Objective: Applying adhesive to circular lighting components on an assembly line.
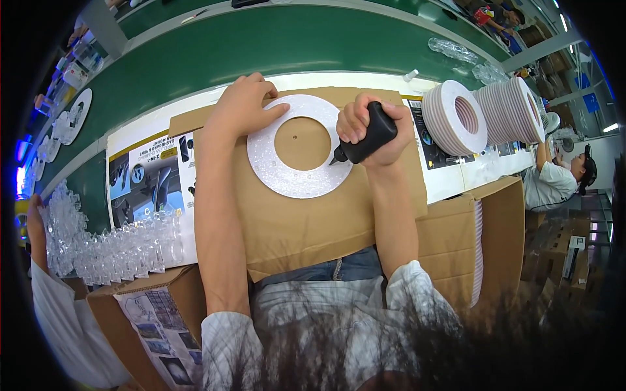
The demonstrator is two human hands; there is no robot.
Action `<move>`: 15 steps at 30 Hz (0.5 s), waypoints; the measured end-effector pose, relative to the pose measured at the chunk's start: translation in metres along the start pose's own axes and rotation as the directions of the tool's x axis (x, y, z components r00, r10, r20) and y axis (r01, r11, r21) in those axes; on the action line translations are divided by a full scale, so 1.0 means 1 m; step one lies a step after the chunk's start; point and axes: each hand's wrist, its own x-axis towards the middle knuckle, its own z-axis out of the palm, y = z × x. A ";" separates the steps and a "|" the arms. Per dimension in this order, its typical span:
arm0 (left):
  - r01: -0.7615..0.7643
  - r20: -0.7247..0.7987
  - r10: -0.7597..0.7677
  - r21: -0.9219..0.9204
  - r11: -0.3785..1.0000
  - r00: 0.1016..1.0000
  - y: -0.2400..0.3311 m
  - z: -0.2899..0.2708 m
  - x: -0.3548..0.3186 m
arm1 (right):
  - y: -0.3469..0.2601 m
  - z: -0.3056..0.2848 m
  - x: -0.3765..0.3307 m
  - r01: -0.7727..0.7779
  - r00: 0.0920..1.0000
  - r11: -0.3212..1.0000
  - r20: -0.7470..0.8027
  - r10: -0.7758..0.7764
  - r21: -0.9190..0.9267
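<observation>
A flat white ring [264, 166] with a speckled, glittery face lies on a sheet of brown cardboard [306, 225] in front of me. My left hand [244, 107] rests at the ring's upper left edge, thumb stretched onto its rim and fingers apart. In my right hand [391, 130] is a black squeeze bottle [373, 135], gripped and tilted. Its pointed nozzle aims down at the ring's right side; whether the tip touches the surface I cannot tell. Cardboard shows through the ring's round middle hole.
Stacks of white rings [454, 120] stand on the right, with a small white cap [411, 75] beyond the cardboard. Many clear plastic pieces [140, 244] lie at left. Open cardboard boxes [447, 241] flank me. A co-worker's arm [38, 234] reaches in at far left; another person [557, 176] sits at right.
</observation>
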 end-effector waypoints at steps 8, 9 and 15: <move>-0.010 -0.004 0.010 0.009 1.000 1.000 -0.001 0.000 0.000 | -0.014 -0.004 0.001 0.128 0.985 0.987 -0.126 -0.116 0.092; -0.002 0.004 0.002 0.000 1.000 1.000 0.000 0.000 0.001 | -0.015 -0.008 0.000 0.154 0.984 0.986 -0.107 -0.146 0.070; 0.001 -0.014 -0.001 0.016 1.000 1.000 0.000 -0.001 -0.002 | -0.009 -0.009 0.001 0.126 0.982 0.992 -0.146 -0.121 0.025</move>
